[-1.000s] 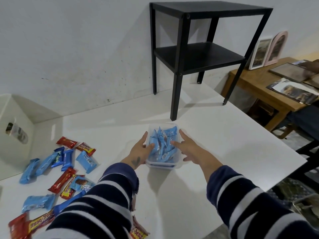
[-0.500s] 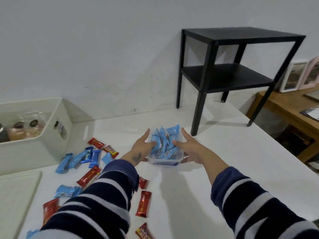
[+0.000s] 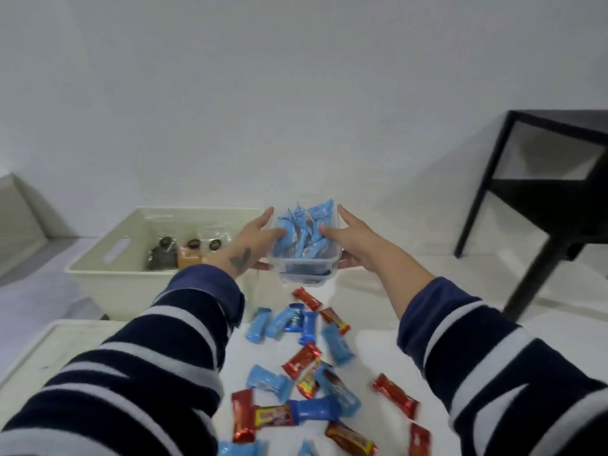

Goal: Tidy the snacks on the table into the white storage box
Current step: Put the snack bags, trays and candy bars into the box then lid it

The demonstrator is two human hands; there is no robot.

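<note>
A small clear container packed with blue snack packets is held in the air between both hands. My left hand grips its left side and my right hand its right side, thumbs over the rim and fingers under the base. The container hangs just right of the white storage box, which stands at the back left against the wall. Loose blue packets and red bars lie scattered on the white table below my arms.
Inside the storage box stand three small jars. A black metal shelf stands on the table at the right. A flat white lid or tray lies at the lower left, and another pale box is at the far left.
Both hands have lifted the clear container off the table and carried it left toward the storage box. The view has swung left, so the shelf now sits at the right edge.
</note>
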